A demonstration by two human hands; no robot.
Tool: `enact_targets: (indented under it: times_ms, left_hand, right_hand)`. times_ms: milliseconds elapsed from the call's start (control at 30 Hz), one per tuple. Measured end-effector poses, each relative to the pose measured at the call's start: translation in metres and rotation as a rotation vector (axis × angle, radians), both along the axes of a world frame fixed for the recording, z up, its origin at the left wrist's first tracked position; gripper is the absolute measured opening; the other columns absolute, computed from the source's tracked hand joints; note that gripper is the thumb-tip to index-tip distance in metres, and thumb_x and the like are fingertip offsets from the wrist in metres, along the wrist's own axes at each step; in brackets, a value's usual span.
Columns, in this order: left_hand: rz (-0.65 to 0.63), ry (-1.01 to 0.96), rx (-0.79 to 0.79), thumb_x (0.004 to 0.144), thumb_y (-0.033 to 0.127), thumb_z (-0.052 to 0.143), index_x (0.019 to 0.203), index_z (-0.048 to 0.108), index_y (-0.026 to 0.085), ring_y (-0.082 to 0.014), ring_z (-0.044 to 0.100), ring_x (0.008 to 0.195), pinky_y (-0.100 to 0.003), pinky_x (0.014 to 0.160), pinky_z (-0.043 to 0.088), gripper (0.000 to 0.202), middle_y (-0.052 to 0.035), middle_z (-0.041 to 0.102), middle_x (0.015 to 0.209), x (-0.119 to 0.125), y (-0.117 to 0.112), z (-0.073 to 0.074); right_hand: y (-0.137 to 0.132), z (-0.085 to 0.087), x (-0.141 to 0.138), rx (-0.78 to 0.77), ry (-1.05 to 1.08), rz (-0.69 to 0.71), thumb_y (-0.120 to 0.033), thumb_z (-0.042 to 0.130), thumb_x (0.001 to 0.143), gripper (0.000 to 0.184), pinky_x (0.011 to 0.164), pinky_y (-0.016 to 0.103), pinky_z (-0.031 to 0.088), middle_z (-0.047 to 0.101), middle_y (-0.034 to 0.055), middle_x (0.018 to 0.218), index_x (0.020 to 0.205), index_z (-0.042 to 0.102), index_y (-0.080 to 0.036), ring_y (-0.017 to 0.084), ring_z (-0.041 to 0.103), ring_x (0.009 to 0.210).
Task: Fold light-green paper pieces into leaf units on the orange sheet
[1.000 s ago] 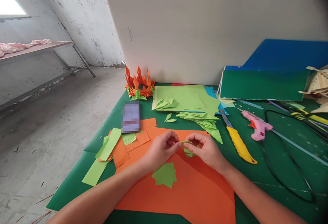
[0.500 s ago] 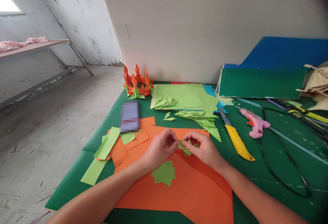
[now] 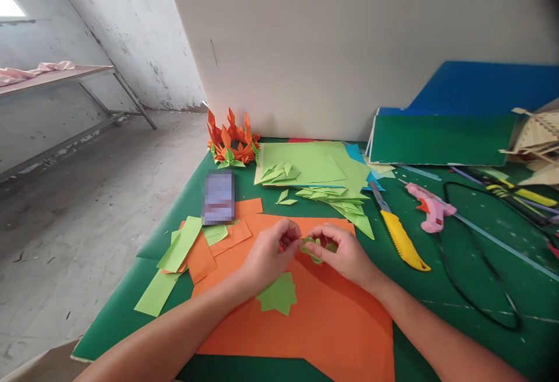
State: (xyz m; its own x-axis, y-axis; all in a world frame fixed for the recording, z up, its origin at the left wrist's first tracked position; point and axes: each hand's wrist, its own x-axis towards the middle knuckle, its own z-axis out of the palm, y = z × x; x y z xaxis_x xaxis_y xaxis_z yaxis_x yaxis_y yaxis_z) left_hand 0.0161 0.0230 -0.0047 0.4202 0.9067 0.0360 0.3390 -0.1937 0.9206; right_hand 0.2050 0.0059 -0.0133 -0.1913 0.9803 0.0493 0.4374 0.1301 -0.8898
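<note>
Between my two hands is a small piece of green paper (image 3: 315, 258), partly hidden by the fingers. My left hand (image 3: 279, 248) pinches its left end between thumb and fingertips. From the other side my right hand (image 3: 341, 252) grips the same piece, with more of it showing under the palm. Both hands hover over a large orange sheet (image 3: 345, 318). On that sheet, just below my left hand, lies a green paper cutout with a zigzag edge (image 3: 278, 294). Whether the held paper is folded is hard to make out.
Green and orange strips (image 3: 180, 245) lie left, by a blurred phone (image 3: 218, 197). Behind stand an orange folded-paper crown (image 3: 232, 140) and folded green pieces (image 3: 336, 195) beside a green paper stack (image 3: 314, 158). A yellow-handled knife (image 3: 402, 239) and pink glue gun (image 3: 432, 207) lie right.
The hands stay nearly in place on the green paper, which looks slightly turned between the fingers. The whole view has shifted a little.
</note>
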Motion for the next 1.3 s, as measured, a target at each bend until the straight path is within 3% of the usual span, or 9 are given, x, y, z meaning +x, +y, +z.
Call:
enact_targets:
  times_ms: [167,367,500,667,767,900,1067,1300]
  left_hand:
    - [-0.04,0.154,0.089,0.083,0.014,0.05,0.085,0.057,0.02,-0.0118,0.057,0.068,-0.021,0.06,0.043,0.009,0.0014,0.064,0.079,0.0,0.002,-0.001]
    - [-0.073,0.336,0.311,0.087,0.016,0.05,0.087,0.059,0.019,-0.0139,0.057,0.069,-0.024,0.063,0.044,0.009,-0.0008,0.064,0.08,0.0,0.007,-0.007]
    - [-0.127,0.403,0.433,0.09,0.014,0.047,0.086,0.06,0.018,-0.0155,0.057,0.074,-0.026,0.068,0.046,0.014,-0.0021,0.062,0.081,0.001,0.008,-0.008]
    - [-0.147,0.466,0.612,0.094,0.019,0.045,0.086,0.063,0.017,-0.0177,0.056,0.085,-0.03,0.079,0.048,0.02,-0.0068,0.058,0.096,0.0,0.008,-0.007]
    - [-0.244,0.557,0.687,0.097,0.021,0.042,0.08,0.065,0.016,-0.0182,0.055,0.084,-0.031,0.079,0.048,0.029,-0.0073,0.06,0.095,-0.003,0.008,-0.005]
    - [-0.348,0.585,0.715,0.099,0.019,0.034,0.086,0.067,0.017,-0.0176,0.056,0.082,-0.031,0.076,0.048,0.036,-0.0069,0.064,0.09,-0.007,0.008,0.0]
    - [-0.336,0.528,0.677,0.098,0.02,0.039,0.092,0.069,0.02,-0.0184,0.058,0.088,-0.031,0.079,0.049,0.032,-0.007,0.066,0.093,-0.011,0.009,0.004]
    - [-0.329,0.507,0.676,0.097,0.018,0.041,0.086,0.07,0.019,-0.0188,0.059,0.086,-0.032,0.078,0.049,0.03,-0.0063,0.066,0.093,-0.012,0.012,0.002]
  right_hand:
    - [0.001,-0.002,0.0,0.124,-0.113,0.0,-0.036,0.057,0.089,0.019,0.063,0.03,0.046,0.065,0.0043,0.079,0.08,0.064,-0.022,0.019,0.056,0.073]
    - [0.004,-0.003,0.001,0.237,-0.217,0.016,-0.03,0.056,0.09,0.015,0.07,0.032,0.046,0.067,0.0038,0.08,0.079,0.063,-0.022,0.021,0.058,0.082]
    - [0.005,-0.006,0.001,0.276,-0.251,0.028,-0.026,0.055,0.091,0.015,0.071,0.033,0.046,0.067,0.0038,0.08,0.079,0.063,-0.022,0.022,0.058,0.084]
    - [0.007,-0.011,0.001,0.303,-0.29,0.01,-0.023,0.055,0.09,0.016,0.067,0.033,0.045,0.065,0.0044,0.077,0.075,0.061,-0.021,0.022,0.057,0.08]
    - [0.008,-0.012,0.001,0.297,-0.301,0.0,-0.023,0.058,0.088,0.012,0.065,0.032,0.045,0.065,0.0033,0.075,0.076,0.061,-0.022,0.021,0.057,0.078]
    - [0.009,-0.013,0.001,0.302,-0.287,-0.009,-0.026,0.058,0.088,0.01,0.065,0.032,0.046,0.065,0.0029,0.075,0.079,0.063,-0.023,0.021,0.058,0.078]
    - [0.009,-0.015,-0.001,0.298,-0.276,-0.011,-0.032,0.055,0.091,0.017,0.063,0.03,0.045,0.066,0.0039,0.078,0.079,0.064,-0.023,0.02,0.058,0.076]
    - [0.008,-0.011,-0.003,0.307,-0.315,-0.004,-0.025,0.055,0.09,0.015,0.059,0.029,0.042,0.063,0.0029,0.073,0.078,0.063,-0.022,0.019,0.057,0.071]
